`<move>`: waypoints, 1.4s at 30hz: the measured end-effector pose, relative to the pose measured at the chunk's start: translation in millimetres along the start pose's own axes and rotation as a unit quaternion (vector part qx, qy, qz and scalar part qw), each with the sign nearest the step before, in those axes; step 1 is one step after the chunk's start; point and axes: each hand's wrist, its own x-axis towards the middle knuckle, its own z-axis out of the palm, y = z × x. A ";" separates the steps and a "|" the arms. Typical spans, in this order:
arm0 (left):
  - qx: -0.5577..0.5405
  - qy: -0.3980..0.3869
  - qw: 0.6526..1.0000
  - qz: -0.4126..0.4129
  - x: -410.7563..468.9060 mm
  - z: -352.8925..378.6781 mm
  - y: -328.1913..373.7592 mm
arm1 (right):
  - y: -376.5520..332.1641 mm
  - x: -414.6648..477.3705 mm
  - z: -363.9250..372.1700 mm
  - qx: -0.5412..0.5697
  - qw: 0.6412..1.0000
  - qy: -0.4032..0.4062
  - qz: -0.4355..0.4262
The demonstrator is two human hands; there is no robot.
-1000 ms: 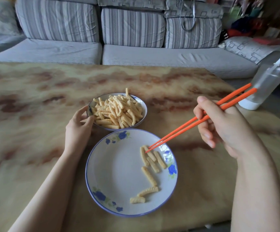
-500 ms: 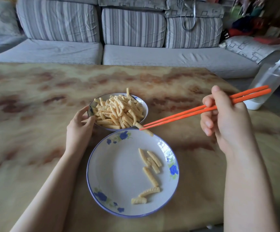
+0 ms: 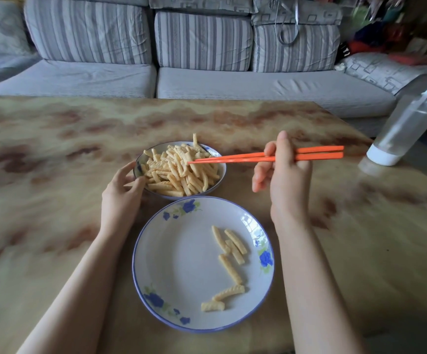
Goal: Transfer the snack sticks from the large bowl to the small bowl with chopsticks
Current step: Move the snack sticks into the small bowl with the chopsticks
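A small bowl heaped with ridged yellow snack sticks stands in the middle of the table. Just in front of it lies a large white bowl with blue flowers, holding several loose sticks on its right side. My left hand rests against the small bowl's left rim. My right hand holds orange chopsticks nearly level, their tips over the pile in the small bowl. I cannot tell whether a stick is pinched at the tips.
The table has a marbled tan top. A clear bottle with a white base stands near its right edge. A striped grey sofa runs behind the table's far edge.
My right hand lifted the chopsticks out of the large bowl with a stick and swung their tips up and left onto the small bowl's pile. My left hand stayed on the small bowl.
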 end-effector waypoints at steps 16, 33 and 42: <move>-0.001 -0.005 1.000 -0.006 0.7 -0.3 -1.5 | -34.8 2.8 -48.0 -0.124 0.985 -0.117 0.013; 0.018 -0.006 1.000 0.005 -2.2 -0.9 3.2 | -47.9 -9.1 -57.1 -0.208 0.951 -0.227 0.027; 0.019 -0.006 1.000 0.004 -0.7 -1.1 1.5 | -47.1 -11.3 -53.9 -0.211 0.943 -0.256 0.019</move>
